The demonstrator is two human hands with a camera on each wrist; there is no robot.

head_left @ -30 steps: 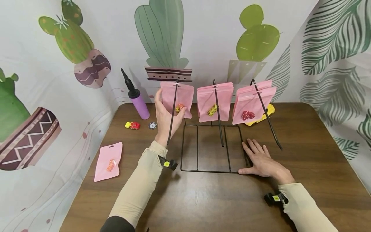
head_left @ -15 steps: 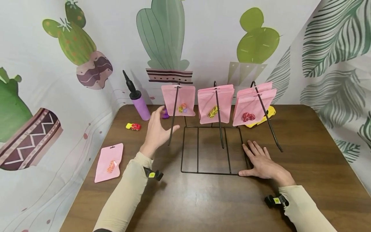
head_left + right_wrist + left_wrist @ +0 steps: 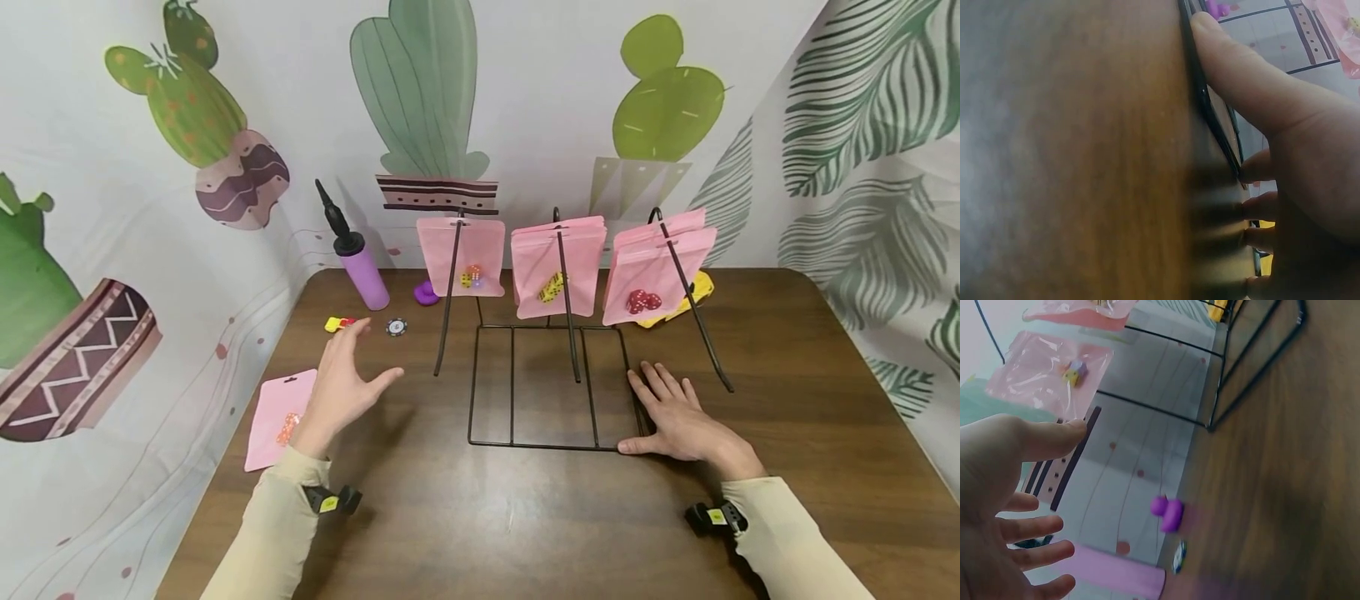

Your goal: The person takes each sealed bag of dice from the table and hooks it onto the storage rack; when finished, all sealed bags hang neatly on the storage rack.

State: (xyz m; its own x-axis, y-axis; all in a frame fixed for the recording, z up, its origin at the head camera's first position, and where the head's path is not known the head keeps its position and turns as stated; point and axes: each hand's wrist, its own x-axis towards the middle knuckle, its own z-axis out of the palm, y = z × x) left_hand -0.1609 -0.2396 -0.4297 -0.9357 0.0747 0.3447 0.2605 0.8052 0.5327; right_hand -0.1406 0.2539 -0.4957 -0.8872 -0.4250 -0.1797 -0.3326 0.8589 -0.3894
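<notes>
Pink pouch (image 3: pixel 279 419) lies flat near the tabletop's (image 3: pixel 787 350) left edge, just beside the left hand (image 3: pixel 341 386), whose grip is released, fingers spread above the wood. Right hand (image 3: pixel 678 417), grip released too, presses flat on the black wire rack's (image 3: pixel 545 444) front right corner.

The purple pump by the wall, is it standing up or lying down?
Standing up. The purple pump rests on its base on the table, black handle pointing upward.

Head view down over table, wrist views close, perhaps blurred, all sharing wire rack (image 3: pixel 547 383).
</notes>
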